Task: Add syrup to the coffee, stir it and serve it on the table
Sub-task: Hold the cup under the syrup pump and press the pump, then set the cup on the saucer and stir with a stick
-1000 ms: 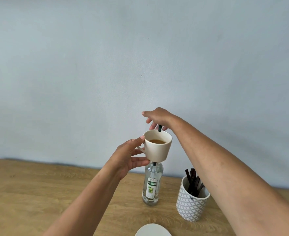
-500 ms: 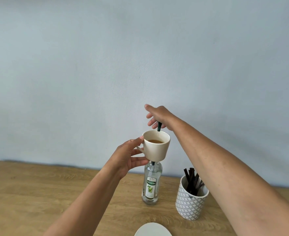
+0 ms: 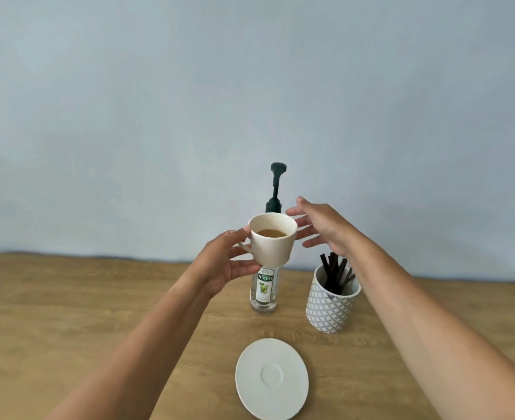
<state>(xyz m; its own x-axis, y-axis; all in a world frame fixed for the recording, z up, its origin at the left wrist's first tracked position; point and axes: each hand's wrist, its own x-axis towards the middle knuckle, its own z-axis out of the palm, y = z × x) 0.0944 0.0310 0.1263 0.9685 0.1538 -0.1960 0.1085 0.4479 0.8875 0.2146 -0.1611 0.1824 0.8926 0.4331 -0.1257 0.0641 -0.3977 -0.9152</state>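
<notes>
My left hand [image 3: 224, 262] holds a cream coffee cup [image 3: 272, 241] by its handle, lifted above the table, with brown coffee inside. Behind it stands a clear syrup bottle [image 3: 264, 291] with a green label; its dark pump [image 3: 276, 184] rises above the cup's rim, fully extended. My right hand [image 3: 319, 225] hovers to the right of the cup and pump, fingers spread, touching nothing. A patterned holder with dark stir sticks [image 3: 336, 272] stands right of the bottle. A white saucer [image 3: 271, 378] lies on the wooden table near me.
The patterned white-and-grey holder [image 3: 330, 307] sits under my right forearm. The wooden table [image 3: 83, 313] runs back to a plain pale blue wall [image 3: 250, 86].
My right hand has come off the pump and drawn back to the right, fingers opening. The pump head has risen. The view has tilted down, showing more of the saucer.
</notes>
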